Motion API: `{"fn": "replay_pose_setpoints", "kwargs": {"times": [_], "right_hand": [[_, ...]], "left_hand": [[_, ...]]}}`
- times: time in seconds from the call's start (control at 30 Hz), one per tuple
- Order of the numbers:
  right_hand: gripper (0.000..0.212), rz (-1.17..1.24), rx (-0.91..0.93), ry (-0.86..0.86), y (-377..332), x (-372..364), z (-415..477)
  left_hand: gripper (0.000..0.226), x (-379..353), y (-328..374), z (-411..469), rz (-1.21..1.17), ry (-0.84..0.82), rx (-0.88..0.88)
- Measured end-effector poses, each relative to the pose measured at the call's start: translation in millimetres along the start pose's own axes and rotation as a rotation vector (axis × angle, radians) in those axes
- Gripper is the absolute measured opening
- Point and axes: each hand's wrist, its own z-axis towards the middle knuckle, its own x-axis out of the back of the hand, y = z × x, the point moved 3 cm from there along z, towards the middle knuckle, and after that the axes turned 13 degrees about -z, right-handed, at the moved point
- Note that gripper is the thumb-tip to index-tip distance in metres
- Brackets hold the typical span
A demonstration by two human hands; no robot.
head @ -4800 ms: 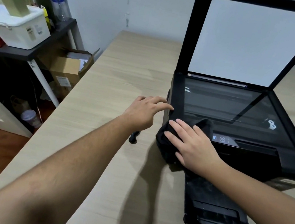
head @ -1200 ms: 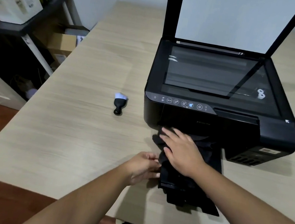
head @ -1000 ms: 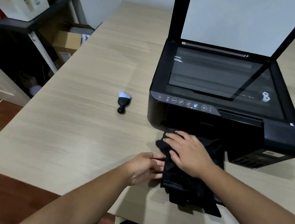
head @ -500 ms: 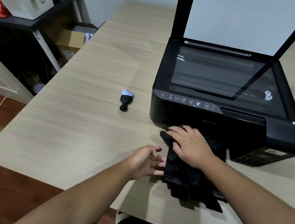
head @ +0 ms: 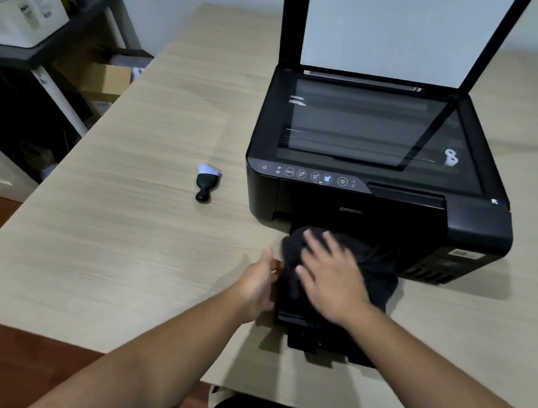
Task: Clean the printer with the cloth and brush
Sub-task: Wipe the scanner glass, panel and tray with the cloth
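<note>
Right grip: fingers spread flatter than before, pressing black cloth on printer output tray. Left grip: touches tray's left edge; closure unclear.

The bunched black cloth lies pressed under the spread fingers of the right hand on the pulled-out output tray of the black printer, whose body sits just beyond the hand with its scanner lid raised upright, while the small black-handled, pale-bristled brush lies well off to the hand's left.
</note>
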Motion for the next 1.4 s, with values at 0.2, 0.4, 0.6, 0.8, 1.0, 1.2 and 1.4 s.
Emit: {"fn": "replay_pose_setpoints", "kwargs": {"times": [0.2,0.4,0.6,0.8,1.0,1.2,1.4], "right_hand": [[0.062,0.11,0.127,-0.075,38.6,-4.3,-67.7],[0.065,0.211,-0.437,-0.11,47.8,-6.6,-17.9],[0.058,0.238,-0.254,-0.088,48.6,-14.0,-79.6],[0.061,0.226,-0.037,-0.124,71.6,-10.2,-94.6],[0.07,0.201,0.08,-0.071,1.5,6.2,-44.5],[0.036,0.217,0.268,-0.007,53.4,0.6,-85.8],[0.034,0.066,0.136,0.188,32.4,8.5,-74.9]], "left_hand": [[0.061,6.5,-6.1,11.3,0.16,-0.004,-0.033],[0.027,0.8,-4.4,5.3,0.349,0.022,-0.145],[0.031,0.1,-2.4,5.8,0.385,0.041,-0.159],[0.022,4.9,-10.4,6.0,0.325,0.031,-0.067],[0.048,8.5,-1.2,3.8,0.138,0.005,-0.008],[0.05,9.2,-6.0,4.1,0.175,-0.062,0.031],[0.043,10.9,-9.6,-0.9,0.202,-0.093,0.009]]}}
